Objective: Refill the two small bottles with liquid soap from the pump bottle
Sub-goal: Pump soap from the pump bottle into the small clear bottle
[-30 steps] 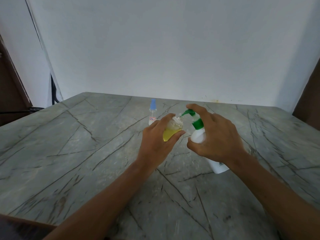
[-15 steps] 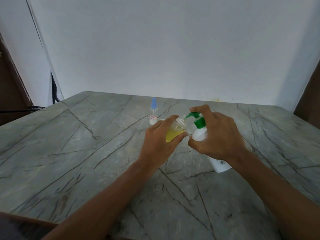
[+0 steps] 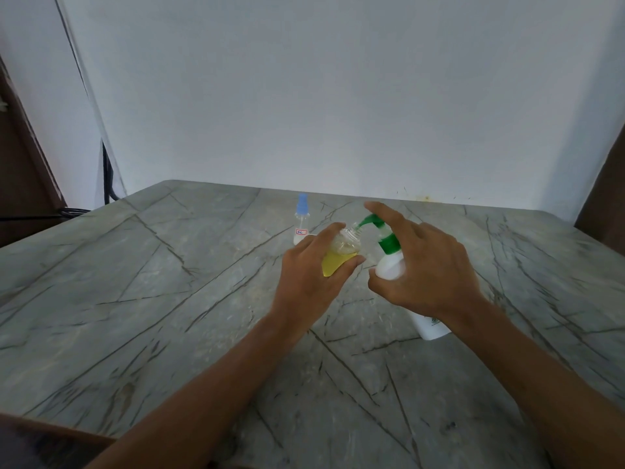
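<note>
Small bottle (image 3: 340,257) first: we hold it tilted in our left hand (image 3: 311,282), fingers and thumb wrapped round its body. Its open mouth sits right at the green nozzle (image 3: 367,221) of the pump bottle (image 3: 390,267). Yellow soap fills roughly its lower half.

Our right hand (image 3: 429,275) grips the pump bottle's shoulder with thumb and lower fingers. That bottle stands leaning on the tabletop (image 3: 169,299).

The change is in our forefinger (image 3: 385,213). Half a second ago it was bent down over the pump head. Now it stretches out straighter and the head has risen, white stem showing above the collar. We judge this the pause between strokes, with more pumps needed.

The capped bottle (image 3: 302,220) stands just beyond our left hand, not yet opened.
</note>
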Available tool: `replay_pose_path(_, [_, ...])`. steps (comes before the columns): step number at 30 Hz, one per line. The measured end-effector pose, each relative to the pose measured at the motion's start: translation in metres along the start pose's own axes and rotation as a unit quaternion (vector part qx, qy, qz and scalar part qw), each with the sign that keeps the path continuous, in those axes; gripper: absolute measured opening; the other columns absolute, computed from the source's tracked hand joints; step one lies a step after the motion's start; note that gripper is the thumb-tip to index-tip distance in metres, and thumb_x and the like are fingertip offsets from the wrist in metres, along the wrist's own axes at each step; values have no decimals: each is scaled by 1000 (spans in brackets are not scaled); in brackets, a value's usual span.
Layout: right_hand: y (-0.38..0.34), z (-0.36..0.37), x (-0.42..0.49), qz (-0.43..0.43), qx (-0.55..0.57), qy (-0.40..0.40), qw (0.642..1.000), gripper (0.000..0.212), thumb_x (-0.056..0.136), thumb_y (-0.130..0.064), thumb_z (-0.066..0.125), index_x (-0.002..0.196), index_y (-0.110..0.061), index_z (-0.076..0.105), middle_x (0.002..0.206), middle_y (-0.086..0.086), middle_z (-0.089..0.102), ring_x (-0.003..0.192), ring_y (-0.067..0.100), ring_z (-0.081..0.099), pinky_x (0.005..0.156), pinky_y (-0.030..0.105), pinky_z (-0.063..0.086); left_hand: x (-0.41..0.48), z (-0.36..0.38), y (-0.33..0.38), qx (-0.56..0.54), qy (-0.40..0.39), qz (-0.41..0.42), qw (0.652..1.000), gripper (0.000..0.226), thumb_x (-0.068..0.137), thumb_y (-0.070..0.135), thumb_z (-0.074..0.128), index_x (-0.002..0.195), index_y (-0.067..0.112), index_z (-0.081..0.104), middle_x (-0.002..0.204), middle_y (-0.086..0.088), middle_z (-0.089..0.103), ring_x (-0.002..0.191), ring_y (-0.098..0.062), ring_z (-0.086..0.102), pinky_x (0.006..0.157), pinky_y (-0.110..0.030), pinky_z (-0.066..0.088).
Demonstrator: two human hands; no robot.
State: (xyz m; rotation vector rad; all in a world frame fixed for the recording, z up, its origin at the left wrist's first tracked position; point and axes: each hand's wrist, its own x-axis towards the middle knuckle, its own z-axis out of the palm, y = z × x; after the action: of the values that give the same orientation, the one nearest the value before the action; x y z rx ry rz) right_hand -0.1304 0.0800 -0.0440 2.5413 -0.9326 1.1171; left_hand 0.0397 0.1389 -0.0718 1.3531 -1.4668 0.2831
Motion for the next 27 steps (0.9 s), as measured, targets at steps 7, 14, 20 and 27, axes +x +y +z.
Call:
replay_pose_path(7, [3,1,2,0,14,-2,1000,84,60,-52,71,135,-32,38,86,-6,63,67,13,51,65,25,41,0,1,0,4,-9,-1,1000,58,78,48,70,127,22,54,110,3,67,90,-6,60,76,-20,53])
replay_pose_path(14, [4,2,3,0,44,8,999,76,58,-52,72,123,-32,38,93,-2,67,71,15,57,66,33,53,-2,4,0,10,-18,11,1000,58,77,48,71,126,21,55,108,1,67,90,-8,60,75,-23,53])
replay_pose_path(20, [5,2,3,-1,51,16,999,73,58,-53,72,121,-31,42,92,-4,66,70,15,56,64,31,52,-3,6,-1,11,-29,15,999,59,77,50,69,127,21,54,112,-1,66,95,-12,61,77,-29,55])
replay_pose_path(27, [1,2,0,4,5,14,1000,96,61,-51,74,144,-39,26,87,-8,62,69,12,51,62,28,48,0,1,0,-8,-4,2,1000,57,77,45,73,125,20,56,109,1,67,92,-10,61,78,-32,56])
